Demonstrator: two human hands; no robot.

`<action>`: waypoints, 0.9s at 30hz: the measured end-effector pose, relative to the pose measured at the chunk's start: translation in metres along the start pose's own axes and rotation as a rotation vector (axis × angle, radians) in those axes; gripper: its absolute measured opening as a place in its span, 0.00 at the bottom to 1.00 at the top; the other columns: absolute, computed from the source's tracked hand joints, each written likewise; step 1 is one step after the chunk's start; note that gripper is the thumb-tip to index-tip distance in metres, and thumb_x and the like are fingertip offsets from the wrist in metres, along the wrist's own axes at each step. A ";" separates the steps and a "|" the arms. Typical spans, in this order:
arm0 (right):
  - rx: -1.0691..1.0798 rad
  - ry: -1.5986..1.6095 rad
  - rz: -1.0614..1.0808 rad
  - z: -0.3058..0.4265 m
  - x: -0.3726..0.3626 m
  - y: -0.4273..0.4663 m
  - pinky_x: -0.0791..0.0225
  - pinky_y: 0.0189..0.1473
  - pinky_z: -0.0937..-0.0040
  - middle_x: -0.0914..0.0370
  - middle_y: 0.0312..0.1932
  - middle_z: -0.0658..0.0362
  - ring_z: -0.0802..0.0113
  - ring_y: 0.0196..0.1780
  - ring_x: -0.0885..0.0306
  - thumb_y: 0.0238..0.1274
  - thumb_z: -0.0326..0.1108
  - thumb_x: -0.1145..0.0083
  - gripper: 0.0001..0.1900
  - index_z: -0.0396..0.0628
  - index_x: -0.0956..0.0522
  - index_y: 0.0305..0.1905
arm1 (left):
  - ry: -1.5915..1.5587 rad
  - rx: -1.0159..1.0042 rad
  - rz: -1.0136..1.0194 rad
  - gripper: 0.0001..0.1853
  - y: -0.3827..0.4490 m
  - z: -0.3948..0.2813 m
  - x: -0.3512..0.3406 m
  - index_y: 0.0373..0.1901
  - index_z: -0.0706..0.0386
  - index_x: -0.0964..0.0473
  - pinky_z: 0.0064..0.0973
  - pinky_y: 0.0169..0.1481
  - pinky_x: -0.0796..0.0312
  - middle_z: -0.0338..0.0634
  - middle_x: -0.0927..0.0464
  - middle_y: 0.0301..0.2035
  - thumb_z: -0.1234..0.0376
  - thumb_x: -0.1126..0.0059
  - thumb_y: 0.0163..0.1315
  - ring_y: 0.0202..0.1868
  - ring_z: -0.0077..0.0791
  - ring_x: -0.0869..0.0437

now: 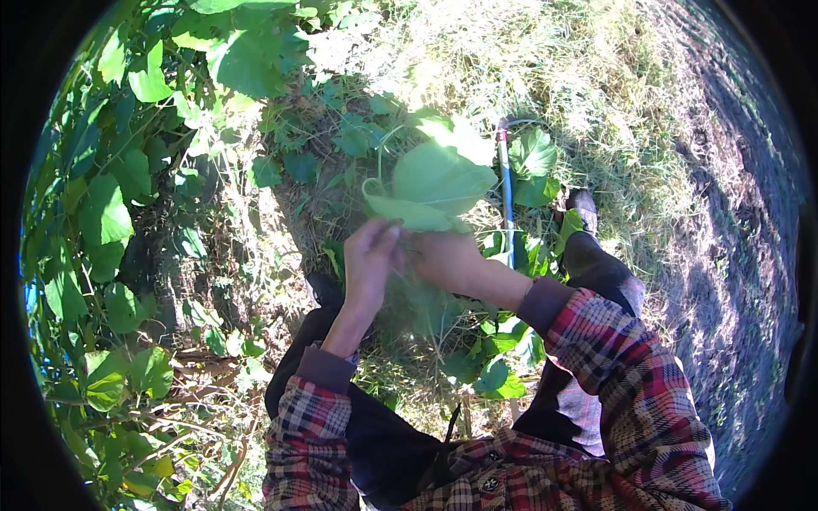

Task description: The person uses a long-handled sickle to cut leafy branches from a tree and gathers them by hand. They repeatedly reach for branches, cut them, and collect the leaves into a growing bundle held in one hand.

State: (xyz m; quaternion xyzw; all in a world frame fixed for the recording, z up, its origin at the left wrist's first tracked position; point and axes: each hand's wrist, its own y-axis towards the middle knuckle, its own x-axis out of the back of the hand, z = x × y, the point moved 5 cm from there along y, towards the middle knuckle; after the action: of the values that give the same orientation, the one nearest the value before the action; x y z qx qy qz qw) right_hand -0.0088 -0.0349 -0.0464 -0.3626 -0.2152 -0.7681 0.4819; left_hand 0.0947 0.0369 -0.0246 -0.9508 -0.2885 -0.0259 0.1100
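Note:
My left hand (370,262) has its thumb and fingers pinched together at the lower edge of a broad green leaf (441,179), on a vine shoot with curling tendrils. Beside it, almost touching, my right hand (447,260) is curled at the base of the same leaf, its fingers blurred and partly hidden. What lies between the fingertips is too small to tell, perhaps the stem. More leaves (441,310) hang blurred below the hands. A blue pole or pipe (507,191) with a red band stands just beyond my right hand.
Dense leafy vines (105,211) fill the left side. Dry cut grass (575,70) covers the ground ahead, with bare shaded soil (728,191) at the right. Leafy shoots (501,358) rise between my legs. My right shoe (583,211) rests near the blue pole.

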 end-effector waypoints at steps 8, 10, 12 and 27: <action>0.191 -0.186 0.277 0.025 -0.031 -0.036 0.26 0.28 0.59 0.19 0.28 0.50 0.53 0.28 0.19 0.49 0.34 0.41 0.07 0.41 0.20 0.30 | -0.309 -0.104 -0.288 0.06 0.022 -0.009 0.064 0.38 0.65 0.24 0.22 0.24 0.27 0.40 0.22 0.26 0.74 0.51 0.70 0.18 0.19 0.29; 0.196 -0.184 0.345 0.025 -0.040 -0.042 0.28 0.26 0.58 0.22 0.31 0.50 0.52 0.25 0.22 0.50 0.32 0.43 0.05 0.42 0.23 0.29 | -0.286 -0.115 -0.303 0.06 0.026 -0.022 0.072 0.37 0.65 0.24 0.22 0.23 0.26 0.41 0.22 0.25 0.73 0.50 0.70 0.19 0.19 0.27; 0.217 -0.146 0.185 0.022 -0.021 -0.037 0.27 0.29 0.58 0.23 0.33 0.51 0.54 0.28 0.20 0.46 0.34 0.40 0.06 0.44 0.21 0.28 | -0.242 -0.115 -0.282 0.05 0.027 -0.024 0.066 0.37 0.65 0.24 0.22 0.23 0.26 0.41 0.22 0.25 0.73 0.49 0.69 0.19 0.19 0.26; 0.204 0.095 -0.432 0.020 0.043 -0.003 0.28 0.30 0.56 0.24 0.34 0.54 0.52 0.30 0.21 0.54 0.36 0.41 0.09 0.48 0.25 0.39 | -0.057 0.088 0.049 0.09 0.008 0.004 0.016 0.44 0.64 0.22 0.19 0.29 0.28 0.39 0.20 0.31 0.71 0.49 0.68 0.24 0.19 0.23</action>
State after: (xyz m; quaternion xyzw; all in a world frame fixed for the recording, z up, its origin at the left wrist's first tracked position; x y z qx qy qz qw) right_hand -0.0160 -0.0454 -0.0004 -0.2210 -0.3414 -0.8438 0.3502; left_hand 0.1126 0.0398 -0.0287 -0.9523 -0.2687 0.0166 0.1438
